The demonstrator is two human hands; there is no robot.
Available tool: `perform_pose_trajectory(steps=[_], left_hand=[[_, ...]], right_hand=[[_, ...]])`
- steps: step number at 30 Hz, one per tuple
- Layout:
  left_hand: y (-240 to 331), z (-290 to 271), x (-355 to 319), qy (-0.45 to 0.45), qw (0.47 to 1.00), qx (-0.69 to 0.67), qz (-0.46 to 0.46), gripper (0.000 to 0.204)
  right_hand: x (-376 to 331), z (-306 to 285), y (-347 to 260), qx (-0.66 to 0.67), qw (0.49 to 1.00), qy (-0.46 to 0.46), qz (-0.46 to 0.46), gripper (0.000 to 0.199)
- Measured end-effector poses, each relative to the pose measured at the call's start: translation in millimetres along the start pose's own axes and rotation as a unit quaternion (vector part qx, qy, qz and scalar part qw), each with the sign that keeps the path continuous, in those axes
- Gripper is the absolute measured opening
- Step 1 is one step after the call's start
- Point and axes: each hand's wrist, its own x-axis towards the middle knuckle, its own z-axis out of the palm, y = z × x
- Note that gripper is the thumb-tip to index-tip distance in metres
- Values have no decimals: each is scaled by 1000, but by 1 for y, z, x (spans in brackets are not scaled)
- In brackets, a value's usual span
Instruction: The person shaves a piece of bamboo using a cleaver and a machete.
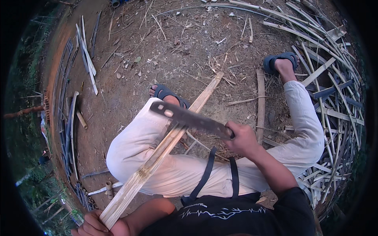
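Note:
A long split bamboo strip (132, 184) slopes from the lower left, over my left thigh, to the ground between my feet. Its near end is in my left hand (93, 225), fingers closed round it. My right hand (245, 138) grips the handle of a broad dark machete (199, 121), whose blade has holes near its tip. The blade lies across the strip above my left knee, slightly blurred. Whether its edge bites into the bamboo cannot be made out. A darker node marks the strip near my thigh.
Many loose bamboo strips (332, 110) are heaped beyond my right leg. A flat slat (260, 104) lies between my feet, right of the middle. Long poles (71, 129) and a short bamboo piece (82, 120) lie at left. Shavings litter the dirt ground (189, 43).

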Motion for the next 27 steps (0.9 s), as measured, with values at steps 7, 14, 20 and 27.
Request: perform_pose_trajectory(steps=[7,14,20,27], left_hand=[[-24,23,-8,70,995,-16,70,40],[-20,6,-8,112,990,61,63,41],[-20,7,-14,79,995,-7,59,41],[-17,-3,-11,134,986,34,93,40]], right_hand=[[-2,-10,-4,-86,996,1,-9,24],[26,-3,71,-43,981,-44,187,19],[11,3,15,-121,991,-23,51,23],[45,-4,72,-176,974,-19,143,22]])
